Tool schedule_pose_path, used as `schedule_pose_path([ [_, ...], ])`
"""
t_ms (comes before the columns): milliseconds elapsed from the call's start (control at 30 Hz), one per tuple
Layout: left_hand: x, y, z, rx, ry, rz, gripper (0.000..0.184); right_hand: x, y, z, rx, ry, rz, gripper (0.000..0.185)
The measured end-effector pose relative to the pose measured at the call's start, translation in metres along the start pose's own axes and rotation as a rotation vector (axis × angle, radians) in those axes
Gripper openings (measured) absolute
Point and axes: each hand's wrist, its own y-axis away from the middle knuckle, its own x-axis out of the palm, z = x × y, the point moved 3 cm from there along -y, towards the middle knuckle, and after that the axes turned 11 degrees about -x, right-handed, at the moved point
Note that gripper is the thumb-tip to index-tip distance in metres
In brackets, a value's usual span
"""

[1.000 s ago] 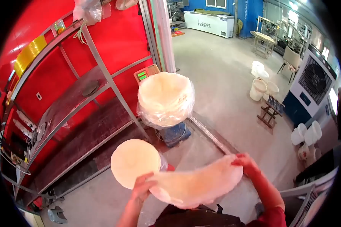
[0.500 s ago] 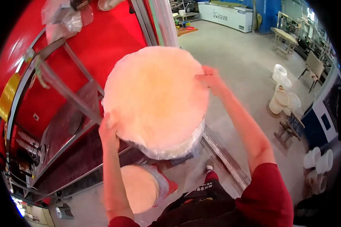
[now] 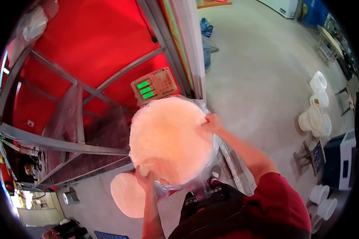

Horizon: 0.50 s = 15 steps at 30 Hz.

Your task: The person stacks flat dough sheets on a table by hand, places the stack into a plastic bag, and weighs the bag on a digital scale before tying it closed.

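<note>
A large, round, pale sheet, thin and floury like flatbread, lies on top of a stack wrapped in clear plastic. My right hand pinches its right edge, thumb on top. At the lower left edge, my left hand is closed on the rim, its fingertips partly hidden; a darker patch shows beside it. Below and to the left stands a second stack of round pale sheets. Behind the first stack is a weighing scale display with green lit readouts.
A grey metal frame with dark boards stands on the left, against a red wall. White buckets stand on the floor at right. A metal rail runs beside my foot. A blue mat lies at the bottom.
The round sheet has moved down and away from me, with both hands still at its edge. My view has tilted and shifted, and the scale display has come into sight.
</note>
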Motion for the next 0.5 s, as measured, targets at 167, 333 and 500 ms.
schedule_pose_path([
  [167,-0.042,0.025,-0.081,-0.185,-0.206,-0.248,0.053,-0.039,0.018,0.003,-0.046,-0.010,-0.328,0.038],
  [333,-0.065,0.030,0.046,-0.664,0.424,-0.213,0.049,-0.097,0.065,-0.145,0.161,-0.119,-0.388,0.017],
  [500,-0.063,0.029,0.078,-0.863,0.576,-0.223,0.053,-0.123,0.051,-0.116,0.481,-0.149,-0.227,0.019],
])
